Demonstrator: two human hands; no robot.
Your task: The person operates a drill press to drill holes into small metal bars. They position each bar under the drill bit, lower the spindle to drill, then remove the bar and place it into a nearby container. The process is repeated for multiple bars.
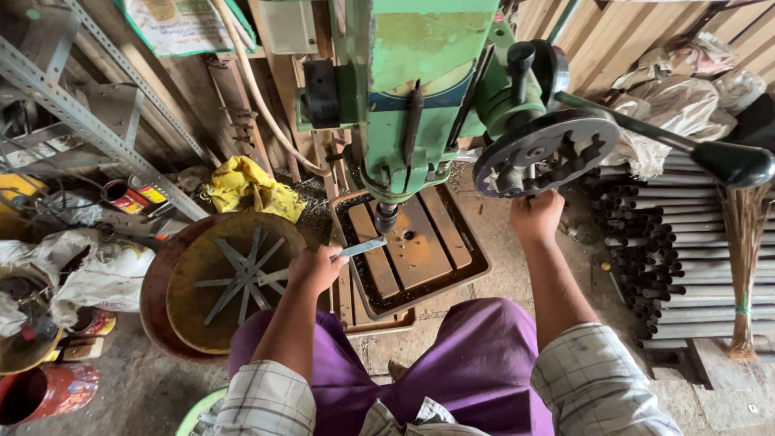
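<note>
Left hand (316, 269): you are closing it around the near end of a flat metal strip (361, 248), just left of centre frame, and holding the strip level so its far end is lying on the drill table (464, 257) under the chuck (387, 216). Holding it by the tail is keeping your fingers back from the bit.

Right hand (536, 216): you are reaching it up, right of centre, to the underside of the feed wheel (546, 151); it is curling shut on a part there, likely a spoke, though the exact grip is hidden. From there it is placed to work the quill while the other hand is steadying the work.

Drill press (420, 89): green, filling the upper centre.

Tray (168, 278): round and rusty, at left centre, just beside your left hand, carrying more strips (242, 276) fanned out within easy reach.

Yellow rag (246, 187): crumpled behind the tray.

Tubes (694, 258): stacked at the right edge, with a broom (743, 266) leaning across them.
</note>
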